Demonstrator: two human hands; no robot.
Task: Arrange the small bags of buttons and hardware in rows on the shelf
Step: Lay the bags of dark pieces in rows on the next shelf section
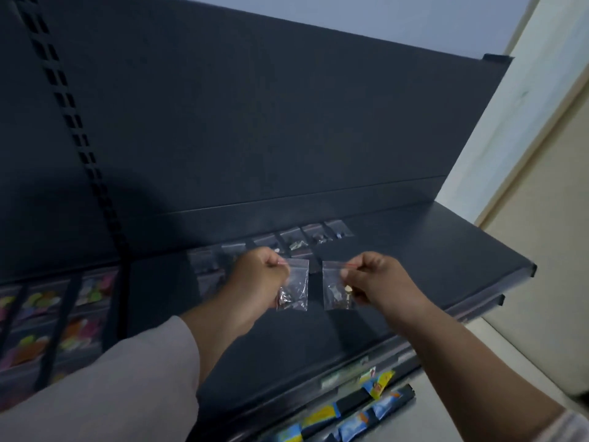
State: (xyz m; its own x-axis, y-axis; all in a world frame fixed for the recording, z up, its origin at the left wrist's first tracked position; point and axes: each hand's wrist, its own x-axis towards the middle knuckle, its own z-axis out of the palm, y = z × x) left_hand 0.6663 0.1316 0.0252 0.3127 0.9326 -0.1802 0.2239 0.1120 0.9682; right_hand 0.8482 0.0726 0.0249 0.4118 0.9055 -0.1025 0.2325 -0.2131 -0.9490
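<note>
My left hand (259, 275) pinches the top of a small clear zip bag (294, 287) with dark hardware at its bottom. A second clear bag (334, 287), holding small pale and dark pieces, hangs from the pinch of my right hand (374, 279). Both bags hang side by side above the dark shelf (414, 250). Behind my hands a row of several small bags (296, 239) lies along the back of the shelf. More bags lie partly hidden behind my left hand.
The shelf's dark back panel (255, 122) rises behind, with a slotted upright (79, 138) at left. Coloured items (47, 314) fill compartments at left. Blue and yellow packets (350, 413) hang on a lower shelf. A pale wall (526, 154) bounds the right.
</note>
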